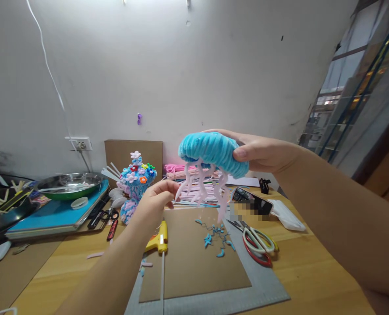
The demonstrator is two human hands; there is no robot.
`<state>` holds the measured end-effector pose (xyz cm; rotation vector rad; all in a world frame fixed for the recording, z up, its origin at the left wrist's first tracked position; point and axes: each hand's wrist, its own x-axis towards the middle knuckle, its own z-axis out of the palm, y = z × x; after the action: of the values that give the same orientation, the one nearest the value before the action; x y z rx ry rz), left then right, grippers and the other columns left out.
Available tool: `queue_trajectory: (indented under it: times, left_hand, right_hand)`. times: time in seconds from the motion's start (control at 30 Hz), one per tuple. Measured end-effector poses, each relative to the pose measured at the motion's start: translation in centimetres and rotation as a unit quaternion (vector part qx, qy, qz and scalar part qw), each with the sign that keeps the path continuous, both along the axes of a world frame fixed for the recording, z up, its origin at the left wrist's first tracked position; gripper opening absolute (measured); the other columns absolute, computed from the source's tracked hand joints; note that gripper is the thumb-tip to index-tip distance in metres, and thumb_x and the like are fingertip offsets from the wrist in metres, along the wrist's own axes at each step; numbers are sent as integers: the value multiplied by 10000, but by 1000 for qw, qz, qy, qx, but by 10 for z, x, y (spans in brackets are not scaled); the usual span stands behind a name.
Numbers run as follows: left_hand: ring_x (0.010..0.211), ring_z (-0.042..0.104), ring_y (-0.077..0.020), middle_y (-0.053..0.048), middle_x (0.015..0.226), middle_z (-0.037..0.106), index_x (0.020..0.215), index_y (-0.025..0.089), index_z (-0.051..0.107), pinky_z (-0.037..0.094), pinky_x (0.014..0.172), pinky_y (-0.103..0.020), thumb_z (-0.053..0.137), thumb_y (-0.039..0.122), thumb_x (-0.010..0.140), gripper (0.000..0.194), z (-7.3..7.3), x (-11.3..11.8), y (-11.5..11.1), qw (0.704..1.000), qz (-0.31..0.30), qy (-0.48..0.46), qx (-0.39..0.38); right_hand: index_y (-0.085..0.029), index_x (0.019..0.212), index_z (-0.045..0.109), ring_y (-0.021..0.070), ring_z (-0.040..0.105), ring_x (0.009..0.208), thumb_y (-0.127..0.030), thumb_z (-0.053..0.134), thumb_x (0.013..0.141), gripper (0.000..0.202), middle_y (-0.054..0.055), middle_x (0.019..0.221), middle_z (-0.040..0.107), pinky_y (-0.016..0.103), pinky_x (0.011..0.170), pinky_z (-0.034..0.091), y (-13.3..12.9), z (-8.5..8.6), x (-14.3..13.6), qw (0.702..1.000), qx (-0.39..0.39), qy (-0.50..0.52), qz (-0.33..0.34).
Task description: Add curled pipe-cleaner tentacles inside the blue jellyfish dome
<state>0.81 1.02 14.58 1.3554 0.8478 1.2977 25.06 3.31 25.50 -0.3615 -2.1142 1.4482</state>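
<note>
A fluffy blue dome-shaped piece (209,150) with wavy pale pink strands (201,183) hanging below is held up over the table. My right hand (256,153) grips its right side, thumb in front and the other fingers mostly hidden behind. At the lower left, my left hand (161,194) pinches the end of one pink strand. Beneath them lies a brown board (194,258) with small blue pieces (219,238) scattered on it. A yellow glue gun (162,238) rests at the board's left side.
Scissors (258,245) and a phone (252,202) lie on the right. A flower-decorated blue craft (137,175) stands behind my left hand. Pink strips (194,192) are piled at the back. A metal bowl (69,186) sits on a blue book (56,214) at the left.
</note>
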Motion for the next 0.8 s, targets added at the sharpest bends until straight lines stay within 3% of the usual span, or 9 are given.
queue_trajectory:
  times: [0.13, 0.2, 0.33, 0.47, 0.63, 0.8]
  left_hand:
    - [687, 611, -128, 0, 797, 710, 917, 226, 744, 494, 692, -244, 805, 308, 669, 268, 5, 12, 3, 997, -28, -49, 49]
    - [717, 631, -149, -16, 822, 722, 931, 221, 755, 507, 736, -275, 846, 345, 642, 327, 6, 19, 1, 995, -54, -55, 56]
    - [703, 620, -139, -21, 770, 710, 819, 189, 765, 495, 701, -250, 851, 374, 665, 256, 5, 22, 0, 994, -64, -61, 57]
    - [731, 619, -126, -5, 789, 705, 832, 199, 742, 482, 702, -221, 840, 371, 696, 241, 7, 14, 0, 994, -38, -79, 63]
    - [622, 563, -75, 34, 668, 656, 766, 205, 709, 437, 606, -160, 888, 382, 627, 287, 18, 6, -5, 992, -20, -99, 71]
    - [528, 501, -66, 17, 672, 647, 840, 199, 727, 361, 483, -165, 873, 393, 645, 311, 18, 1, -8, 994, -59, -74, 59]
  right_hand:
    - [-171, 1364, 472, 245, 609, 1131, -409, 760, 758, 711, 122, 1343, 577, 338, 908, 520, 0, -3, -4, 999, -25, -1, 29]
    - [-174, 1373, 461, 255, 595, 1160, -409, 763, 758, 724, 129, 1377, 552, 355, 936, 510, 0, -5, -6, 999, -33, -4, 34]
    - [-178, 1365, 470, 236, 614, 1115, -402, 774, 757, 716, 119, 1321, 588, 329, 890, 528, 1, -7, -6, 999, -33, -1, 43]
    - [-181, 1356, 484, 218, 625, 1100, -389, 773, 765, 690, 101, 1282, 614, 301, 878, 535, 2, -7, -4, 999, -39, -2, 37]
    - [-150, 1401, 439, 257, 597, 1180, -395, 757, 776, 743, 140, 1367, 569, 347, 959, 518, 5, -9, -3, 997, -55, -5, 54]
    - [-140, 1401, 455, 275, 548, 1273, -409, 713, 811, 698, 146, 1433, 534, 380, 1038, 471, 7, -12, -5, 992, -73, 6, 106]
